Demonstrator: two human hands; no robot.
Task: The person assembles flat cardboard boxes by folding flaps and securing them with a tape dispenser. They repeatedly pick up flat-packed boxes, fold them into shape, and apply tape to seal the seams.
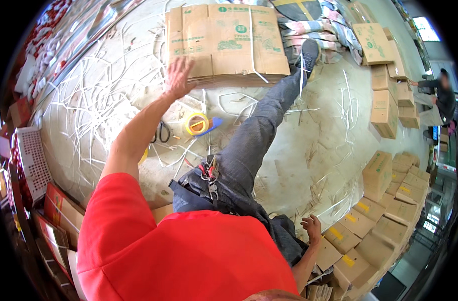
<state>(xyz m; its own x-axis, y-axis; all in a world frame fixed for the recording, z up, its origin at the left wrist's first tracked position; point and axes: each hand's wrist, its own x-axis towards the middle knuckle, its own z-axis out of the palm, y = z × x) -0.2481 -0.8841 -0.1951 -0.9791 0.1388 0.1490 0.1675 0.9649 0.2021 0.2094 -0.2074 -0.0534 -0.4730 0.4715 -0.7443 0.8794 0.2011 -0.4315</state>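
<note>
My left hand [179, 78] has its fingers spread at the near left edge of a stack of flattened cardboard boxes [204, 45]. Whether it rests on the cardboard or hovers just off it, I cannot tell. A white strap [252, 45] runs across the right part of the stack. Low on the right, my right hand [311, 228] is held away from my body, fingers apart and slightly bent, with nothing in it. Between my left arm and outstretched leg lie a blue tape dispenser with a yellow-rimmed roll [198, 124] and black-handled scissors [162, 132].
Loose white strapping [98, 100] litters the floor on the left, beside a white crate [32, 158]. Closed cartons [384, 113] line the right side, with more [359, 220] close by my right hand. Striped cloth [314, 32] lies by my shoe. Another person [443, 98] is far right.
</note>
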